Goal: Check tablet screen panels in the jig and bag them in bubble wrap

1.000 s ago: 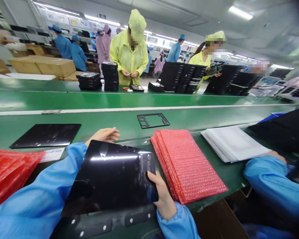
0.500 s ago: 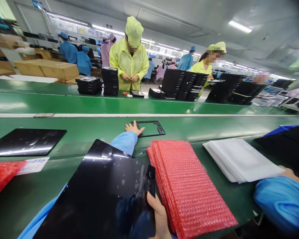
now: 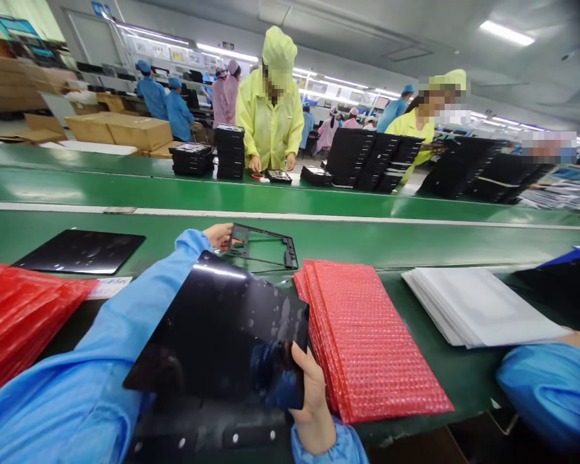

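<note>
While the right fingers point(image 3: 305, 362) clasp the glossy black panel point(image 3: 222, 328) by one edge, the left fingers point(image 3: 225, 234) grip the black frame point(image 3: 289, 250), which extends rightward from them, tilted; earlier it lay flat on the bench point(image 3: 367, 241).

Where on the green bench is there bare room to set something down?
Widest: the green bench beyond the red pouches and white sheets, right of the black frame, up to the white strip. A narrow gap runs between pouches and sheets. Crowded: around the frame in the left hand, and nearer, where the right hand holds a dark panel by the pouches.
</note>
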Available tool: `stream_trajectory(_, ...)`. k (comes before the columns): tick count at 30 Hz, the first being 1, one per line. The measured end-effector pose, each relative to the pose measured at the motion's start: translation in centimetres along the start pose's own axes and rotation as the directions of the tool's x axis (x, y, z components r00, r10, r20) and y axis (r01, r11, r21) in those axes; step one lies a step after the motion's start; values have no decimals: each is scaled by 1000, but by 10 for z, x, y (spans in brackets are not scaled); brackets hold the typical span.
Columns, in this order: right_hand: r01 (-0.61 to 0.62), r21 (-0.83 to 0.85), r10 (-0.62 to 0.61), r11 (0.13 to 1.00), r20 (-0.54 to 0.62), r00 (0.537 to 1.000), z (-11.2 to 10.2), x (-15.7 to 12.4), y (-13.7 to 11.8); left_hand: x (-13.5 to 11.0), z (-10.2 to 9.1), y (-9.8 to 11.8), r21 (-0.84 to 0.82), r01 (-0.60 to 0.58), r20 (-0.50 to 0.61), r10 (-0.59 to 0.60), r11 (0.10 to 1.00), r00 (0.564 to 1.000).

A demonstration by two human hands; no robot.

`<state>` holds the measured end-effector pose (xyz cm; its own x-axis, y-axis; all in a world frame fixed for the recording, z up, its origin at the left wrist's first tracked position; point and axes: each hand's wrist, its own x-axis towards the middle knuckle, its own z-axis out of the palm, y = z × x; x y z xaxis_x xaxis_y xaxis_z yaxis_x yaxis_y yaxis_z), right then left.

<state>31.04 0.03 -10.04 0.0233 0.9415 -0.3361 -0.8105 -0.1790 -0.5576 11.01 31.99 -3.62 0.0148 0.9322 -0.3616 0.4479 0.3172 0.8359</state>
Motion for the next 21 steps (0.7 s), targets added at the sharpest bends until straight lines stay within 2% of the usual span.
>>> stream_trajectory(3, 18, -18, -19, 1000, -57, 998, -1, 2, 1, -42, -24, -27, -202, -73, 29, 80, 977, 996)
stream_trajectory(8, 48, -37, -52, 998, -119, 991, -2, 3, 0, -118, -43, -70, -445, -228, -28, 241, 866, 970)
stream_trajectory(12, 103, -154, -121, 983, -115, 986, -3, 4, -2, -178, -55, -98, -627, -223, 5, 290, 747, 957)
stream_trajectory(14, 133, -200, -156, 971, -108, 982, -3, 5, -4, -206, -58, -111, -688, -185, 28, 281, 702, 959)
stream_trajectory(17, 166, -233, -197, 958, -120, 973, -3, 5, -6, -241, -59, -133, -722, -116, 37, 206, 682, 978)
stream_trajectory(21, 194, -316, -244, 929, -126, 961, -3, 0, -9, -271, -55, -163, -757, 18, 70, 54, 653, 996)
